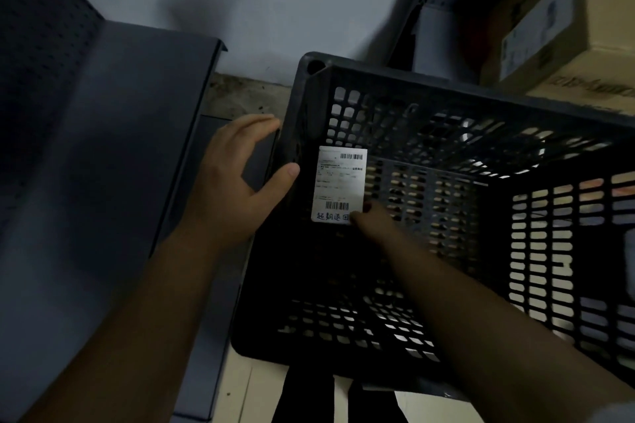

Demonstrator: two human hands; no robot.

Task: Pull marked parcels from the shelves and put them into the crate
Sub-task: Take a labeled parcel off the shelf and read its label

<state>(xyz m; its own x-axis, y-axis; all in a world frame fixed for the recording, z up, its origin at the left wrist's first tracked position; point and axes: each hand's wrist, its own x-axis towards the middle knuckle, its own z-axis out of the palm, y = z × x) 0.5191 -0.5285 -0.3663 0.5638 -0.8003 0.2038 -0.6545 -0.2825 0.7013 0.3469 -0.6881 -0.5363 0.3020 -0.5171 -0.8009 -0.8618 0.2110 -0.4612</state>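
A dark parcel with a white barcode label (pixel 340 182), hand-marked along its bottom edge, stands inside the black slatted crate (pixel 481 93) against its left wall. My right hand (pixel 374 220) reaches down into the crate and pinches the parcel at the label's lower right corner; the hand is dim in the shadow. My left hand (pixel 237 182) is outside the crate. Its fingers are spread, with the thumb tip and fingertips touching the crate's left rim.
A dark grey metal shelf (pixel 120 148) with a perforated back panel runs along the left. Cardboard boxes (pixel 543 27) sit on shelving at the upper right, behind the crate. Pale floor (pixel 240 388) shows below the crate, and a white wall lies behind it.
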